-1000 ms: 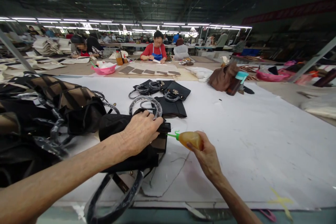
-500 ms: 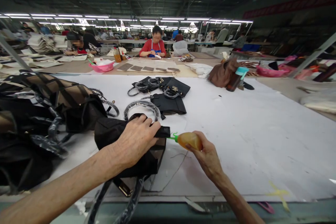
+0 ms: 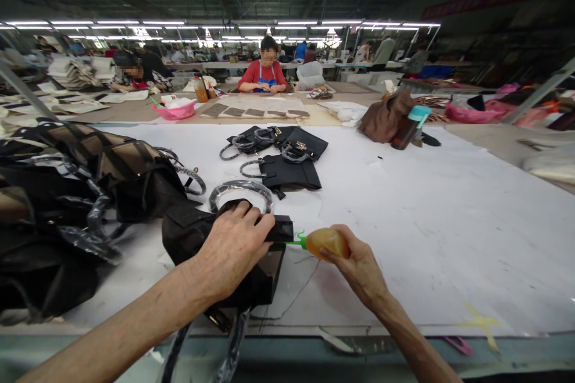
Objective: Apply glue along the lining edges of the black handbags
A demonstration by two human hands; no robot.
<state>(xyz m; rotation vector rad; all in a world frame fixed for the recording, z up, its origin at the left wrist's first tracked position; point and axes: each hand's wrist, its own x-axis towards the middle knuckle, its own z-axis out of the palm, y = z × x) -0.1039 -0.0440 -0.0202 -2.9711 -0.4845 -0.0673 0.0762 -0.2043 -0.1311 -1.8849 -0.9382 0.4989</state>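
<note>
A black handbag (image 3: pixel 186 230) with plastic-wrapped handles lies on the white-covered table in front of me. My left hand (image 3: pixel 238 245) grips its upper edge, fingers curled over the black material. In my right hand (image 3: pixel 357 260) is a squeeze bottle (image 3: pixel 326 243) of amber liquid, held sideways. Its green nozzle points left and meets the underside of the black strip at the bag's right end. The very tip of the nozzle is hidden there. One wrapped handle loops up behind my left hand; another hangs over the table's near edge.
More black and brown bags (image 3: pixel 135 185) are heaped at the left. Several small black bags (image 3: pixel 291 170) lie beyond my hands. A brown cloth bundle (image 3: pixel 384 116) and a dark bottle with a turquoise lid (image 3: pixel 409 127) stand far right. Across the table sits a person in red (image 3: pixel 263 76).
The bottle's nozzle has shifted slightly down along the bag's strip. Both hands keep their hold. The person across has lowered their hands, and my view has tilted a little.
</note>
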